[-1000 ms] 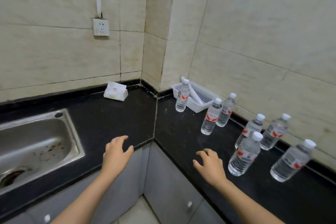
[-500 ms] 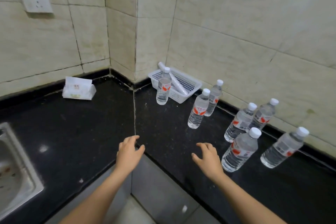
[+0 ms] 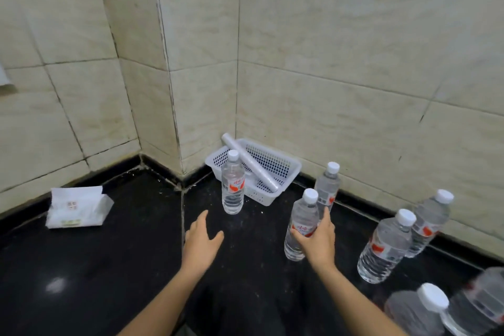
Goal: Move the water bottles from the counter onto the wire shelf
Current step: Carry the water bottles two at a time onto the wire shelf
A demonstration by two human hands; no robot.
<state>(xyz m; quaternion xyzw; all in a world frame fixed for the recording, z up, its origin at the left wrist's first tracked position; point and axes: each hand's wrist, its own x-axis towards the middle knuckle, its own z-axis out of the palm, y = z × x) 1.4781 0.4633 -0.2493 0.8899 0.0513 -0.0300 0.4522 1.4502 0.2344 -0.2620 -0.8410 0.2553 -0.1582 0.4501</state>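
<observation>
Several clear water bottles with white caps and red-white labels stand on the black counter (image 3: 109,267). My right hand (image 3: 317,240) is wrapped around the middle of one bottle (image 3: 302,215), which still stands on the counter. My left hand (image 3: 203,240) hovers open over the counter, just short of another bottle (image 3: 232,185) in front of the basket. A third bottle (image 3: 327,185) stands behind the held one. More bottles (image 3: 387,248) stand at the right, two of them blurred at the bottom right corner. No wire shelf is in view.
A white perforated plastic basket (image 3: 283,169) with a white roll (image 3: 249,163) across it sits in the tiled corner. A white tissue pack (image 3: 77,207) lies on the counter at the left. Tiled walls close in behind and to the right.
The view has moved closer to the corner and right; the sink is out of view. Both hands reached forward. My right hand closed around a bottle; my left neared the bottle by the basket.
</observation>
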